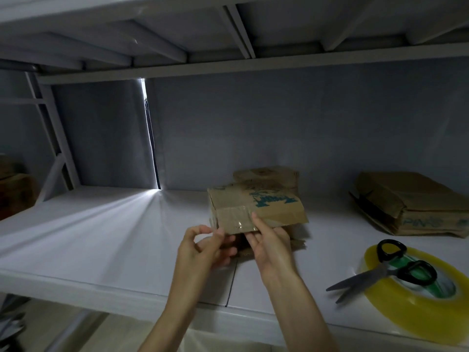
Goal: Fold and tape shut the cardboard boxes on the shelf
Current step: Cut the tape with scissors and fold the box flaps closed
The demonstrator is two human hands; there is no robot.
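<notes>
i see a white shelf with a thin dark seam running across its front part. on it, near the middle, sits 1 small cardboard box with blue print and clear tape, another box just behind it, and a flattened stack of cardboard lies at the right rear. at the front right lies a yellowish tape roll, with black-handled scissors resting on top of it.
</notes>
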